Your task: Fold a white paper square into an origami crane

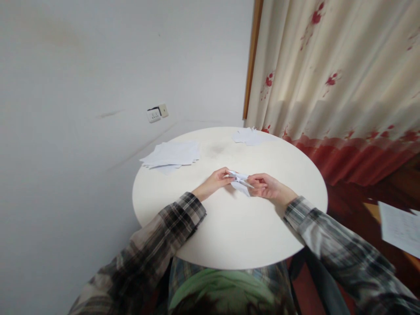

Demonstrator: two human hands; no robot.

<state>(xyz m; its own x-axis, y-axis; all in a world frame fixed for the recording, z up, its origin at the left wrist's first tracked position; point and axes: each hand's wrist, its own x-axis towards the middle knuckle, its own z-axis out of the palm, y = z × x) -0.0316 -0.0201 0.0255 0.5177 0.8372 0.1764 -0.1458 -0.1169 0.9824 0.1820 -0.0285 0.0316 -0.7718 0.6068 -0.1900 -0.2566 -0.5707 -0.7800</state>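
Both hands work on a small folded piece of white paper point(242, 187) just above the middle of the round white table point(243, 232). My left hand point(216, 180) pinches its left end between thumb and fingers. At the right end, my right hand point(265, 185) has its fingers closed on the paper. Creased layers and a pointed flap show between the hands. The exact folded shape is too small to make out.
A stack of white paper sheets point(175, 153) lies at the table's back left. Several paper pieces point(248, 136) lie near the back edge. Beyond stand a wall with a socket point(154, 115) and a flowered curtain point(328, 87). Printed sheets point(398, 227) lie lower right.
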